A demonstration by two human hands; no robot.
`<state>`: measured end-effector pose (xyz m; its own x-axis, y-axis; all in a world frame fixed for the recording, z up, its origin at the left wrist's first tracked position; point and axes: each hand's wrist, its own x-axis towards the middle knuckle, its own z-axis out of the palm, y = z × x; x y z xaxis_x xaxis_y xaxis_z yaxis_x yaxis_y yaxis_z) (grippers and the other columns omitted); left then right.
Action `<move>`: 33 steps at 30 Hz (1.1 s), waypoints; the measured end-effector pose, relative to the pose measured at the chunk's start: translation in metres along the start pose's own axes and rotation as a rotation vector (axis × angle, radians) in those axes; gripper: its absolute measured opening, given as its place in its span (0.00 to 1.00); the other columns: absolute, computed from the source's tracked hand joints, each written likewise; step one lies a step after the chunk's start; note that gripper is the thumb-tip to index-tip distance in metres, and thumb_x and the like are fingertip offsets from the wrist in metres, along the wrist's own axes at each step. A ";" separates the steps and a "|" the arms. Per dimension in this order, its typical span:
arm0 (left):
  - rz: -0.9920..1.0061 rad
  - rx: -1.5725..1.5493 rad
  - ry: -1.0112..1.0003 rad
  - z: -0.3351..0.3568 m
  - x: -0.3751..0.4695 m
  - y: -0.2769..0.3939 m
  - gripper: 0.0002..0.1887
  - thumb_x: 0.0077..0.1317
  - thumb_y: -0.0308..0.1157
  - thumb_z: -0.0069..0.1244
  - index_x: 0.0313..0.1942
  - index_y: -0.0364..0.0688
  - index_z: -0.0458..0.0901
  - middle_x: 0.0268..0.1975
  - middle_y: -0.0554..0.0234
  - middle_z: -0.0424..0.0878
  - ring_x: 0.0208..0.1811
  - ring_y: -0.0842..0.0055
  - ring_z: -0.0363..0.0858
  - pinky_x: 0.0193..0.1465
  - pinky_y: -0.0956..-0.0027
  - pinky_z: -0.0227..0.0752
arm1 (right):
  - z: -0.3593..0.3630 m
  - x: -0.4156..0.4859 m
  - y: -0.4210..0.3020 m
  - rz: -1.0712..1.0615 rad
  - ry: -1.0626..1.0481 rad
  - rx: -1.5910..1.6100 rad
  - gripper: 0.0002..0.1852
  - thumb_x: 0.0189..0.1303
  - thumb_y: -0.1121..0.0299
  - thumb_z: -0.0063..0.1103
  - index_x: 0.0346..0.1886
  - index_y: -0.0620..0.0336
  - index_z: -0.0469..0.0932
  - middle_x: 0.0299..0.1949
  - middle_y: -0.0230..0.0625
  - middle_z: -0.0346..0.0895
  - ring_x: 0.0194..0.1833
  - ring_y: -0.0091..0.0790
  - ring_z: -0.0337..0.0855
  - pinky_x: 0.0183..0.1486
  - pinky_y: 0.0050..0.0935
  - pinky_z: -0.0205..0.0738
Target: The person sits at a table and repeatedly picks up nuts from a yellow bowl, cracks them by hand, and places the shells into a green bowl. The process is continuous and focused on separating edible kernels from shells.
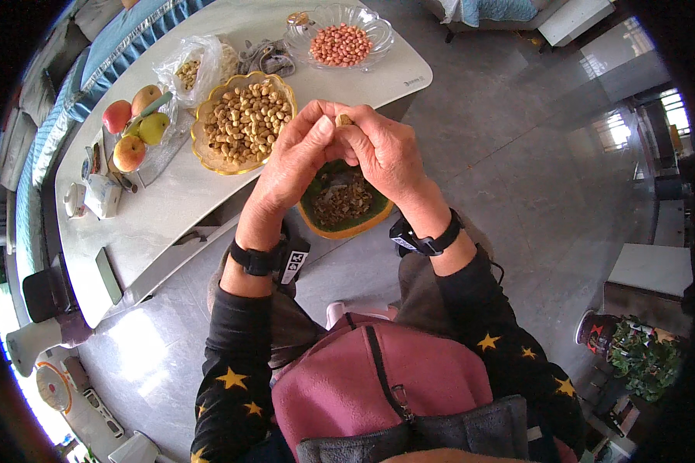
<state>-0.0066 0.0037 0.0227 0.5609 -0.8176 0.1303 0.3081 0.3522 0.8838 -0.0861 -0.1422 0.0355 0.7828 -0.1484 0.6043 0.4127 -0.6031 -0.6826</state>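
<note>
My left hand (301, 151) and my right hand (385, 151) meet at the fingertips over a bin. An unshelled peanut (344, 120) shows between the fingers of my right hand; whether the left fingers also grip it is hidden. Below them the green bin with an orange rim (347, 232) holds broken peanut shells (347, 202). A gold-rimmed scalloped bowl (196, 136) full of unshelled peanuts (249, 121) stands on the table, left of my hands. Farther back, a clear petal-shaped glass bowl (382, 37) holds shelled pink peanuts (340, 45).
On the pale table (145, 231) are a plastic bag of peanuts (188, 75), a grey cloth (269, 58), several apples and pears (130, 151), a tissue pack (102, 195), a lidded cup (75, 199) and a phone (109, 275). The table's edge runs beside my left forearm.
</note>
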 end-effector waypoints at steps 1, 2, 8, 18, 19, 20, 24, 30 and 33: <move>-0.031 -0.031 -0.006 -0.002 0.000 0.001 0.23 0.77 0.48 0.44 0.58 0.36 0.72 0.45 0.58 0.83 0.45 0.73 0.84 0.52 0.67 0.78 | -0.002 -0.001 0.000 0.012 -0.019 0.011 0.11 0.69 0.69 0.60 0.53 0.54 0.79 0.30 0.37 0.83 0.29 0.37 0.86 0.31 0.32 0.79; -0.066 -0.058 -0.009 -0.003 0.000 0.003 0.23 0.77 0.48 0.44 0.58 0.36 0.72 0.45 0.58 0.84 0.44 0.72 0.84 0.52 0.67 0.78 | -0.002 -0.001 0.000 0.021 -0.034 0.025 0.11 0.69 0.69 0.60 0.53 0.54 0.79 0.30 0.37 0.83 0.28 0.36 0.86 0.30 0.31 0.79; -0.129 -0.182 -0.001 -0.006 -0.001 0.002 0.19 0.73 0.38 0.43 0.56 0.35 0.73 0.43 0.58 0.84 0.40 0.72 0.83 0.47 0.69 0.78 | -0.001 -0.002 0.000 -0.063 -0.012 -0.030 0.12 0.67 0.69 0.63 0.53 0.54 0.79 0.28 0.36 0.82 0.25 0.34 0.84 0.27 0.31 0.77; -0.238 -0.003 0.049 -0.013 -0.001 0.015 0.15 0.69 0.33 0.44 0.49 0.30 0.76 0.40 0.56 0.84 0.37 0.70 0.86 0.45 0.66 0.83 | -0.002 -0.002 0.010 -0.154 -0.107 -0.082 0.10 0.67 0.67 0.63 0.49 0.56 0.81 0.30 0.41 0.83 0.31 0.41 0.86 0.31 0.36 0.79; -0.243 0.017 0.044 -0.015 -0.002 0.016 0.15 0.69 0.32 0.44 0.49 0.30 0.77 0.40 0.56 0.84 0.37 0.70 0.86 0.45 0.66 0.84 | -0.002 -0.002 0.009 -0.114 -0.118 -0.039 0.09 0.67 0.67 0.63 0.49 0.56 0.81 0.30 0.41 0.83 0.31 0.41 0.86 0.31 0.35 0.78; -0.254 -0.012 0.049 -0.016 -0.002 0.015 0.15 0.69 0.32 0.44 0.49 0.30 0.77 0.40 0.55 0.84 0.37 0.70 0.86 0.45 0.66 0.84 | -0.002 -0.003 0.008 -0.074 -0.128 0.003 0.09 0.68 0.67 0.62 0.48 0.57 0.82 0.30 0.42 0.82 0.30 0.41 0.86 0.31 0.35 0.78; -0.206 -0.164 0.004 -0.018 0.000 0.006 0.17 0.70 0.35 0.46 0.49 0.29 0.78 0.41 0.54 0.85 0.38 0.69 0.86 0.46 0.66 0.84 | 0.001 -0.003 -0.001 0.147 -0.100 0.240 0.08 0.71 0.68 0.59 0.47 0.59 0.82 0.25 0.36 0.80 0.26 0.30 0.82 0.30 0.29 0.76; -0.169 -0.374 0.020 -0.016 -0.003 0.000 0.15 0.72 0.33 0.47 0.48 0.28 0.79 0.39 0.52 0.85 0.40 0.68 0.87 0.50 0.64 0.85 | 0.009 -0.005 -0.006 0.238 -0.023 0.318 0.09 0.74 0.69 0.56 0.47 0.62 0.83 0.23 0.28 0.75 0.25 0.17 0.74 0.29 0.21 0.72; -0.164 -0.390 0.035 -0.014 -0.004 0.000 0.15 0.73 0.33 0.47 0.48 0.28 0.78 0.40 0.52 0.85 0.41 0.69 0.87 0.51 0.65 0.85 | 0.013 -0.007 -0.002 0.269 0.017 0.350 0.09 0.73 0.69 0.56 0.47 0.63 0.83 0.24 0.28 0.77 0.26 0.18 0.75 0.30 0.20 0.73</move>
<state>0.0019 0.0138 0.0162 0.5040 -0.8635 -0.0190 0.6593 0.3705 0.6542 -0.0860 -0.1302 0.0271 0.8774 -0.2784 0.3908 0.3305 -0.2400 -0.9128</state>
